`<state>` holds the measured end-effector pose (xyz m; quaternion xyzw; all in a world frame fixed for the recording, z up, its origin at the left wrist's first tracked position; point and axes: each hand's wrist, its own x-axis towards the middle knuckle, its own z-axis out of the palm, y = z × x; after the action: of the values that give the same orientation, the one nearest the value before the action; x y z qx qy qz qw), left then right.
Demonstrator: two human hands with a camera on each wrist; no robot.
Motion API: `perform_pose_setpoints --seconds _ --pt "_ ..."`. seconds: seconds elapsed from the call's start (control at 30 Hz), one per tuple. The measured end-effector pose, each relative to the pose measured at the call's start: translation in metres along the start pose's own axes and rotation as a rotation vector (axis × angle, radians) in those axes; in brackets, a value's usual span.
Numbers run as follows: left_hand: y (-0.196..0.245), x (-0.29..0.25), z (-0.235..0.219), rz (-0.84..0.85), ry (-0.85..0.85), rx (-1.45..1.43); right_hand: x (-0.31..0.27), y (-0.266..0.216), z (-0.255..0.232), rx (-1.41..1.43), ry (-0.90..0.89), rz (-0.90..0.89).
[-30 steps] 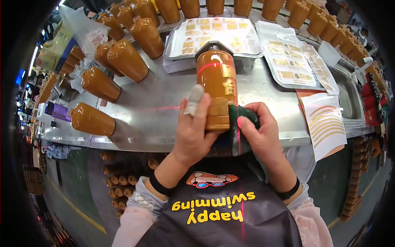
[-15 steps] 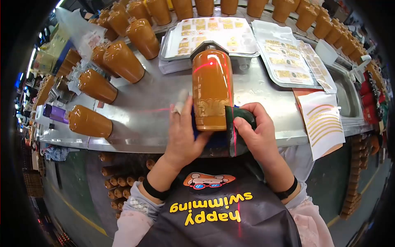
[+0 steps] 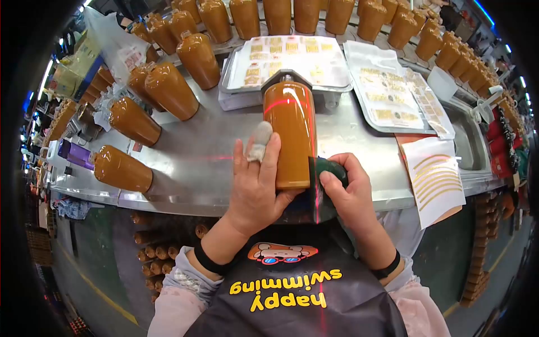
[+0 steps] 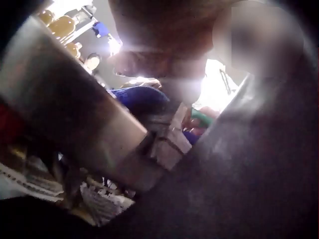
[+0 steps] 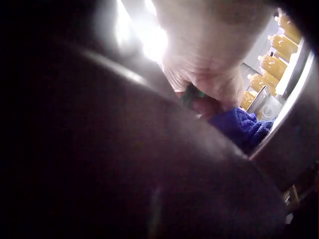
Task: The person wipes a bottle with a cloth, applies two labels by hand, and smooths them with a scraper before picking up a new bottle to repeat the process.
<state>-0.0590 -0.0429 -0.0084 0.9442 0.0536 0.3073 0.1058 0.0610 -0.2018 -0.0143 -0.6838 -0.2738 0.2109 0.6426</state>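
Note:
A glossy brown bottle [image 3: 289, 135] lies on its side in the head view, its neck pointing away in a dark angular holder [image 3: 272, 80]. Along its left side my left hand [image 3: 252, 188] rests with straight fingers, the thumb beneath the base. One finger wears a pale wrapping [image 3: 260, 141]. My right hand [image 3: 353, 191] pinches a dark green scraper [image 3: 318, 194] between thumb and fingers, its straight edge at the bottle's lower right side. A blue cloth [image 5: 239, 127] shows beside the hand in the right wrist view. The left wrist view is dark and mostly blocked.
Several brown bottles [image 3: 171, 92] stand at left, with more in a row along the back. Trays with gold decal sheets [image 3: 292, 59] [image 3: 387, 92] lie behind the work. A sheet of gold arcs [image 3: 435, 177] overhangs the front edge at right, near a sink [image 3: 471, 140].
The bottle has turned: gold characters and a band seen on it earlier have gone from its upper face, which is now plain brown. The left hand drew off, then returned to its side.

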Motion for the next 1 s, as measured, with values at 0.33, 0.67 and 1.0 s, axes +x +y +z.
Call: perform_pose_setpoints --seconds 0.33,0.67,1.0 --pt "-0.001 -0.035 -0.003 0.162 0.077 -0.100 0.000 -0.013 -0.010 0.042 -0.081 0.028" --pt "0.001 0.002 -0.008 0.341 -0.020 -0.314 0.069 -0.038 -0.224 -1.059 0.238 -0.324" --pt "-0.042 -0.035 0.015 -0.336 0.110 -0.463 0.288 0.050 -0.388 -1.577 0.011 0.007"
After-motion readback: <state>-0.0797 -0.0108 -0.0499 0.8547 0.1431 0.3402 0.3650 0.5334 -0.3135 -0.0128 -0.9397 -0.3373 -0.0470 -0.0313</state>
